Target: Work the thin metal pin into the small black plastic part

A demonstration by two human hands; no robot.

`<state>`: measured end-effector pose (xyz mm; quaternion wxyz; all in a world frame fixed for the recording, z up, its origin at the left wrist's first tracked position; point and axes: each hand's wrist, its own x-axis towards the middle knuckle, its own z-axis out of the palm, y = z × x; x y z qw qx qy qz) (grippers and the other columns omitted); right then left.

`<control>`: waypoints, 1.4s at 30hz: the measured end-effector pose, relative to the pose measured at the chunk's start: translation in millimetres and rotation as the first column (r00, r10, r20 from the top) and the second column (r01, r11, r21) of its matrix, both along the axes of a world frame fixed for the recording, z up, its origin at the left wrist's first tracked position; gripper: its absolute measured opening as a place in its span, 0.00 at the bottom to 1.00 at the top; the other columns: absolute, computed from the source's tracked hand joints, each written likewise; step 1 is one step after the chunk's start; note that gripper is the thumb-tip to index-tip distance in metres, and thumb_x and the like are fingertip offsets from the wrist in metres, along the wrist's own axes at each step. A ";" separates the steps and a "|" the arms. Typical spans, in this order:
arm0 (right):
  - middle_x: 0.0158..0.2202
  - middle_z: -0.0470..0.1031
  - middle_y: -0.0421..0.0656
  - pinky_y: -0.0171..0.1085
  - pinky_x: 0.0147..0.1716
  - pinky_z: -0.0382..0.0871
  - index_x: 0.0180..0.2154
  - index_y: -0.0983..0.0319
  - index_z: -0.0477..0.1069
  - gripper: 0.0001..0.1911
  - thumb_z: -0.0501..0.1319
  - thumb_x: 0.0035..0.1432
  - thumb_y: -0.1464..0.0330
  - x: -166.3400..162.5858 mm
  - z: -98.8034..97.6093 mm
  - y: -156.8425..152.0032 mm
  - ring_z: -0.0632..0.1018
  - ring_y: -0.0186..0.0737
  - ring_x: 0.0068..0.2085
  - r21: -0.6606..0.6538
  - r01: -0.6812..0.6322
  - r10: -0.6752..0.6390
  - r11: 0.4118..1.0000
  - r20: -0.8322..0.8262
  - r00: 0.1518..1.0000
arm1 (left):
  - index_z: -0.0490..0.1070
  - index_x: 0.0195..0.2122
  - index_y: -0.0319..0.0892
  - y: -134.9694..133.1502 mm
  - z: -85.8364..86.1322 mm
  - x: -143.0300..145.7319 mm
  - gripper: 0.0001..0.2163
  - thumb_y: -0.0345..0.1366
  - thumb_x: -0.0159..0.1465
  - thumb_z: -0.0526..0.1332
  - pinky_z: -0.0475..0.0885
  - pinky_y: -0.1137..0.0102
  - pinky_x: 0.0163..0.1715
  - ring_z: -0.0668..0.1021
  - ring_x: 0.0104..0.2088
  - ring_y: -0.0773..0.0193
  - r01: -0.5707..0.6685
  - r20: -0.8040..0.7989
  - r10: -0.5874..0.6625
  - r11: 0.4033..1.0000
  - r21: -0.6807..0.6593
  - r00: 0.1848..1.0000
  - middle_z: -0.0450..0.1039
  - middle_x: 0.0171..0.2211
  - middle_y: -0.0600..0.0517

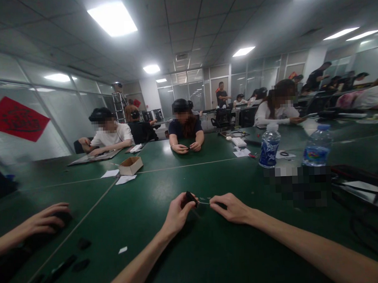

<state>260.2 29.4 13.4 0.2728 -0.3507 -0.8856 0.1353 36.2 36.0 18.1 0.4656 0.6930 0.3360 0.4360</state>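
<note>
My left hand (pixel 179 212) is closed round a small black part (pixel 191 197), held just above the green table (pixel 159 184). Facing it, my right hand (pixel 231 207) pinches a thin, light-coloured strip or rod (pixel 204 203) whose far end reaches to the black part. Whether the two touch or join, I cannot tell. Small pale, clear-looking bits show just behind the thin piece. A scrap of white paper (pixel 122 250) lies left of my left forearm.
At the left, another person's hand (pixel 50 218) rests near several dark pieces (pixel 81 265). An open cardboard box (pixel 131 165) stands beyond, beside white papers. Two water bottles (pixel 270 148) and dark cables (pixel 364 217) are at the right. A person (pixel 185 125) sits opposite.
</note>
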 end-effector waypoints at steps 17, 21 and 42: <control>0.26 0.66 0.37 0.31 0.26 0.60 0.33 0.62 0.67 0.17 0.48 0.65 0.59 -16.2 1.3 -2.0 0.68 0.32 0.26 -0.174 0.086 -0.146 0.981 -0.368 0.918 | 0.71 0.37 0.40 -5.3 2.2 14.5 0.07 0.36 0.59 0.59 0.68 0.66 0.43 0.75 0.38 0.60 0.095 -0.084 -0.092 0.995 0.030 0.992 0.74 0.36 0.48; 0.23 0.62 0.36 0.31 0.23 0.58 0.33 0.61 0.66 0.17 0.48 0.64 0.58 -13.1 1.2 1.2 0.65 0.32 0.24 -0.218 0.199 -0.274 0.955 -0.405 0.872 | 0.69 0.41 0.40 4.7 -7.8 12.3 0.11 0.37 0.59 0.60 0.67 0.64 0.47 0.75 0.40 0.60 -0.013 0.127 0.025 0.996 -0.094 0.992 0.74 0.37 0.48; 0.30 0.71 0.41 0.32 0.27 0.64 0.41 0.62 0.66 0.08 0.53 0.60 0.69 -18.8 -3.1 -7.6 0.72 0.34 0.27 0.002 0.182 -0.182 0.983 -0.008 0.983 | 0.63 0.49 0.44 10.1 -21.0 9.4 0.17 0.38 0.59 0.59 0.68 0.61 0.48 0.75 0.43 0.61 -0.098 0.359 0.168 0.974 -0.205 0.918 0.69 0.46 0.47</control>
